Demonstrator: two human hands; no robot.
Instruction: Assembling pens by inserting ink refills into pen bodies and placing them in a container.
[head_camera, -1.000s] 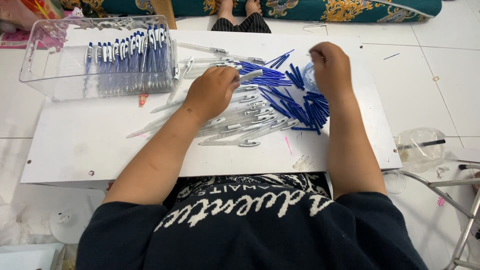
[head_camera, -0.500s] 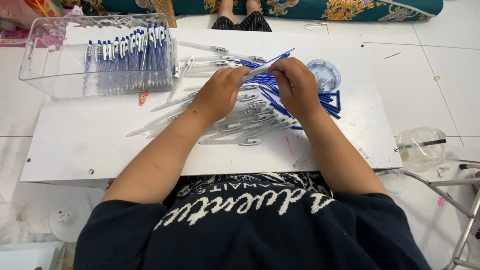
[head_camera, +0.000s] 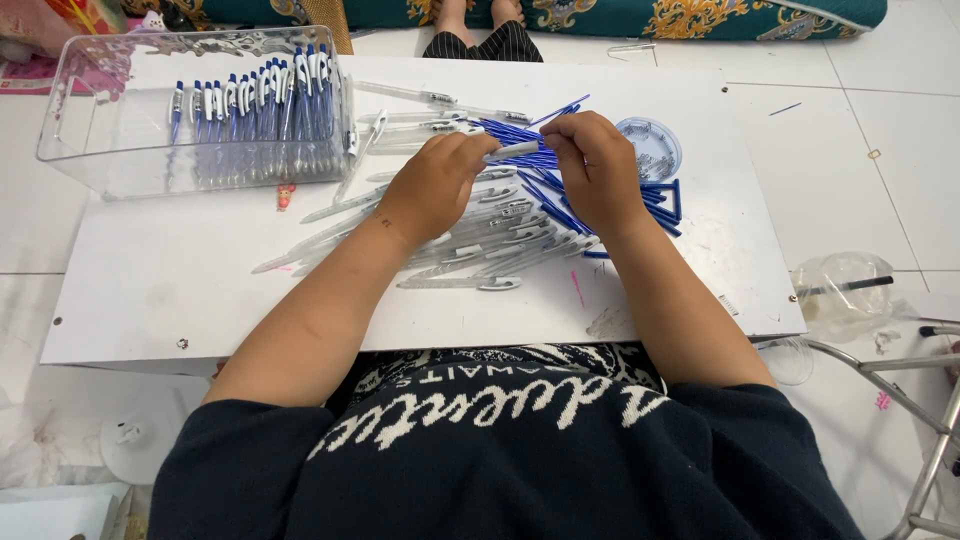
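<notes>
My right hand (head_camera: 600, 170) has come back in from the blue refills (head_camera: 545, 190) at two o'clock to meet my left hand (head_camera: 435, 185); both now pinch one clear pen barrel (head_camera: 512, 151) at board centre, so I judge another pen is going together. I count roughly fifteen finished pens in the clear box (head_camera: 90, 165) at ten o'clock; loose barrels and refills are too heaped to count.

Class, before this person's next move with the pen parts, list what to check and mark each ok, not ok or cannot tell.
1. Pen barrel held between left hand and right hand: ok.
2. Blue refill seated inside it: cannot tell.
3. Blue refills within reach: ok.
4. Clear barrels within reach: ok.
5. Clear bin has free room beside the finished pens: ok.
</notes>
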